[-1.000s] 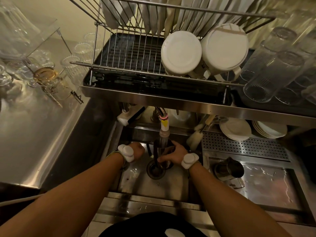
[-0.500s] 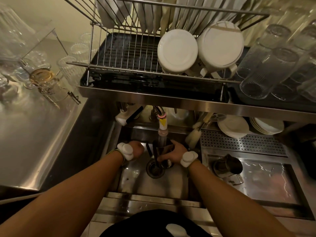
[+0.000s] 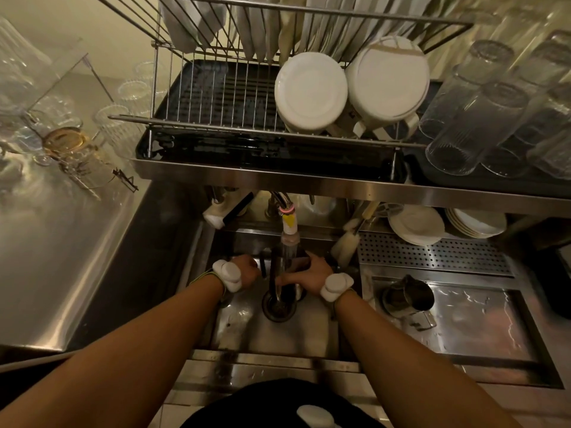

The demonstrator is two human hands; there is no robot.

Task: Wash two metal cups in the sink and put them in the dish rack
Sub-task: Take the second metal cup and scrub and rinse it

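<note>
A metal cup [image 3: 289,267] stands upright in the sink [image 3: 287,335], under the faucet [image 3: 289,223] and above the drain. My right hand [image 3: 310,273] wraps its right side. My left hand [image 3: 247,267] is a closed fist at the cup's dark handle on the left; the fingers' hold there is partly hidden. A second metal cup [image 3: 404,296] with a handle lies tilted on the wet drainboard to the right of the sink. The wire dish rack [image 3: 216,123] sits on the shelf above the sink, with its left half bare.
Two white lidded pots [image 3: 310,91] and upright plates fill the rack's right and back. Clear glasses [image 3: 475,118] stand upside down at the right. More glassware [image 3: 65,140] covers the steel counter at the left. White plates [image 3: 415,225] and a brush [image 3: 346,245] are behind the drainboard.
Both hands and the cup stay in the same spot under the faucet. Only the view has shifted slightly.
</note>
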